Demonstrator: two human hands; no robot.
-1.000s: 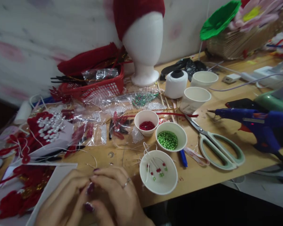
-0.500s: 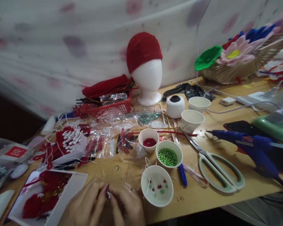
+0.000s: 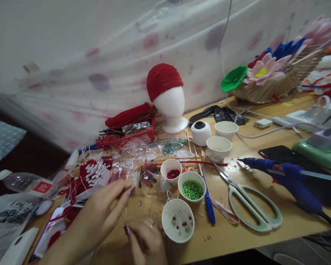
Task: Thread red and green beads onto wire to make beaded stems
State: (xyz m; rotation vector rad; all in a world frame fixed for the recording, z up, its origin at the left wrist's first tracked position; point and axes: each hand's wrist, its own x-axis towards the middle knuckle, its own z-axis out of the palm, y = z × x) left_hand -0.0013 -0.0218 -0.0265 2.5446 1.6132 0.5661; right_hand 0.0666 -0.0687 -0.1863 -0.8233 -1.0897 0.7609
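My left hand (image 3: 106, 206) is raised over the table left of centre, thumb and fingertips brought together; what they hold, if anything, is too small to see. Lower down, my right hand (image 3: 147, 239) has its fingers curled and pinched near the table's front edge, its grip contents unclear. Just right of it stands a white cup (image 3: 178, 237) with beaded strands of red and green inside. Behind that are a cup of green beads (image 3: 192, 189) and a cup of red beads (image 3: 173, 173). A blue pen (image 3: 209, 206) lies beside them.
Scissors (image 3: 253, 202), a blue glue gun (image 3: 287, 173) and a black phone (image 3: 276, 152) lie at right. Behind are a foam head (image 3: 171, 106) with a red cap, a thread spool (image 3: 201, 134) and a red basket (image 3: 135, 136). A plastic bottle (image 3: 24, 183) lies at left.
My hands have parted: the left moved up and away, now over the white box's side, while the right stayed low. The camera view has shifted, showing more of the bottle and bag at left.
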